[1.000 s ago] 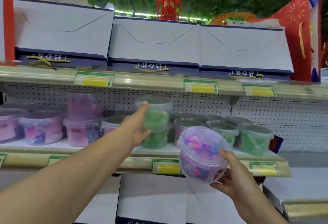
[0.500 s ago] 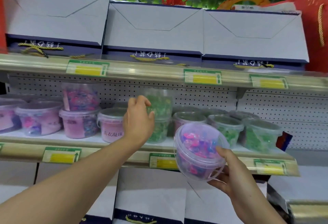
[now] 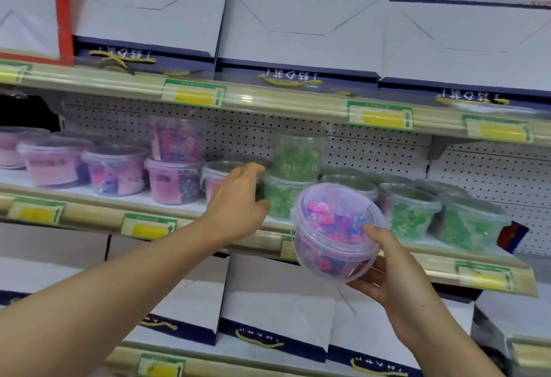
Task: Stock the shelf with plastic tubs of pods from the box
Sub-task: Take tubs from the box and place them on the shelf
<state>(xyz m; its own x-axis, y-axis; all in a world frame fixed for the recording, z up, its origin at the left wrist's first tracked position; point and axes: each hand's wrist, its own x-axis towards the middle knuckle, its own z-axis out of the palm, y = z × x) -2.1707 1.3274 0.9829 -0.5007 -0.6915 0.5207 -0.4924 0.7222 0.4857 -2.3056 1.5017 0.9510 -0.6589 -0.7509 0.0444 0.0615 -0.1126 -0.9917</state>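
My right hand (image 3: 393,269) grips a clear plastic tub of pink, blue and purple pods (image 3: 331,227), tilted with its lid facing me, in front of the middle shelf's edge (image 3: 89,212). My left hand (image 3: 235,200) reaches onto that shelf with its fingers loosely apart and nothing in it. It sits just left of two stacked tubs of green pods, the upper one (image 3: 298,156) standing on the lower one (image 3: 283,197). The hand partly hides a pink tub (image 3: 214,176). No box is in view.
Pink and purple tubs (image 3: 173,179) fill the shelf's left part, one (image 3: 176,141) stacked on top. More green tubs (image 3: 411,209) stand at the right. White gift bags (image 3: 298,27) line the shelf above, and others (image 3: 277,311) the shelf below. The upper shelf rail (image 3: 283,102) hangs low over the tubs.
My left hand has let go of the upper green tub and dropped back to the lower tub's left side. The tub in my right hand has stayed about where it was.
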